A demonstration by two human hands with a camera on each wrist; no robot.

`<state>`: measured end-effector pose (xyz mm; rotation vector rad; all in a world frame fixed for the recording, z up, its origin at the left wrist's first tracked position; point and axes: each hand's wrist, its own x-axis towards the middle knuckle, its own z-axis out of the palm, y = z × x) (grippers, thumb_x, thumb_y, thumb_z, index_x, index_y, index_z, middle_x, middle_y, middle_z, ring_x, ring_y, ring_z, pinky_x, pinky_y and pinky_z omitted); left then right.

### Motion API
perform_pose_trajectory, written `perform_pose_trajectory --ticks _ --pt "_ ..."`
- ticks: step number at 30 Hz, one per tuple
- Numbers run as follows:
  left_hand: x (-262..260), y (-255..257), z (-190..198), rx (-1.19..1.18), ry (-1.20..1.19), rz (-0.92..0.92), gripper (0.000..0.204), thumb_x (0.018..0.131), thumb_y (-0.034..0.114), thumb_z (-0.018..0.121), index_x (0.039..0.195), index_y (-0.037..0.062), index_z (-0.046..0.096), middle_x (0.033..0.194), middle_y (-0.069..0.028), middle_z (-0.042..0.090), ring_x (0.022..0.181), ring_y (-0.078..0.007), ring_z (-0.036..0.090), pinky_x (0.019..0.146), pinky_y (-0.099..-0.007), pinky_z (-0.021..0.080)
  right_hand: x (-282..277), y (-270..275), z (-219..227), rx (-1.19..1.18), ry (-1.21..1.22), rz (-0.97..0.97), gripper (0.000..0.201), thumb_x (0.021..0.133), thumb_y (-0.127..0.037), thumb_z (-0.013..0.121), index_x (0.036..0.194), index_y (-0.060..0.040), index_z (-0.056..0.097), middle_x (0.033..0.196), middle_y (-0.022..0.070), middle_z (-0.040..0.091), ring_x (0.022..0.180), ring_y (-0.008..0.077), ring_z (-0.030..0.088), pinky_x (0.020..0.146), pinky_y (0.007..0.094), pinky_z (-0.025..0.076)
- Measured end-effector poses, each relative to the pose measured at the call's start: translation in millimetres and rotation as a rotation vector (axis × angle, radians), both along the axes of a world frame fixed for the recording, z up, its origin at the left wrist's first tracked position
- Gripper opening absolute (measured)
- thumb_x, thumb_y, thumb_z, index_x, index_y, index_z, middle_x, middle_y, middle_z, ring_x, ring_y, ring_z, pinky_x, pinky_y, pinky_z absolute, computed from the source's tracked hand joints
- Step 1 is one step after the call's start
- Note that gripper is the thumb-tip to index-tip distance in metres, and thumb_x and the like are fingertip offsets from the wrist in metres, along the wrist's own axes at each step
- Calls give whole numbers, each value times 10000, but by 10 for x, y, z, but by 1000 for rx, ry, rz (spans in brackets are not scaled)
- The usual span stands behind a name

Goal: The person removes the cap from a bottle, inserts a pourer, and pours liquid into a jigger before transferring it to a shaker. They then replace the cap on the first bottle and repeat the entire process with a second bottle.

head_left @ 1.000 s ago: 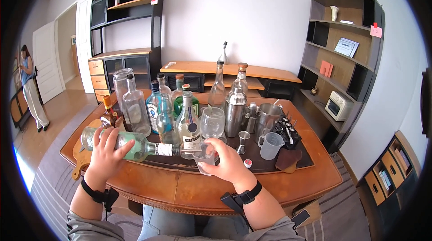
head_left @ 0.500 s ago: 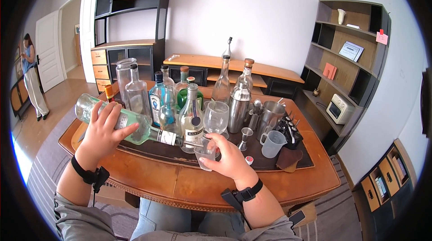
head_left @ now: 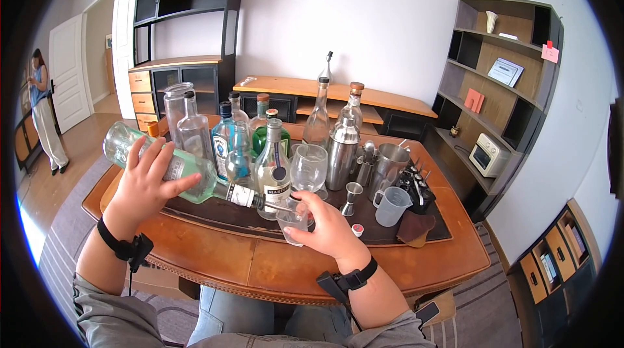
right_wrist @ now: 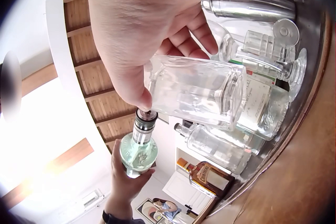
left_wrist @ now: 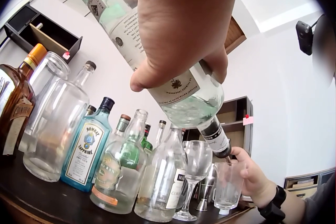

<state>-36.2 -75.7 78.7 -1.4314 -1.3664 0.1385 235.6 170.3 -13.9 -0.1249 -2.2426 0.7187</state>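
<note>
My left hand (head_left: 146, 182) grips the body of a pale green glass liquor bottle (head_left: 198, 179), tilted with its base up at the left and its neck down to the right. Clear liquid (left_wrist: 197, 109) lies toward the bottle's shoulder in the left wrist view. The pour spout on its neck reaches the rim of a small clear drinking glass (right_wrist: 199, 90). Thumb and fingers of my right hand (head_left: 330, 228) hold that glass near its top, close over the table. Behind it stand a Martell-labelled bottle (head_left: 272, 169) and a stemmed glass (head_left: 309, 167).
Several bottles, among them a blue one (left_wrist: 86, 148), crowd the dark mat at the back left. A cocktail shaker (head_left: 343, 156), jigger (head_left: 351, 198), plastic measuring jug (head_left: 392, 207) and small red-and-white cap (head_left: 357, 230) are toward the right. A person (head_left: 43, 107) stands far left.
The bottle's base has risen with my left hand, so the bottle slopes more steeply toward the glass. My right hand keeps its hold on the glass. The head view has shifted slightly.
</note>
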Motion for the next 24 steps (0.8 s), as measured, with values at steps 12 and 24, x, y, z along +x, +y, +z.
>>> perform_pose_trajectory --ticks 12,24 --pt "3 30 55 29 27 -5 579 835 167 595 1324 450 468 1218 -162 537 1133 -338 566 1062 -579 360 -5 13 -24 0 1 -2 658 775 -284 817 1320 -111 492 899 117 641 802 290 636 701 379 511" --pt "-12 39 18 14 17 -9 582 836 171 600 1333 445 467 1215 -159 543 1146 -340 561 1080 -577 336 1 9 4 2 -3 -7 646 777 -279 815 1309 -105 492 886 97 629 786 271 629 691 373 510"
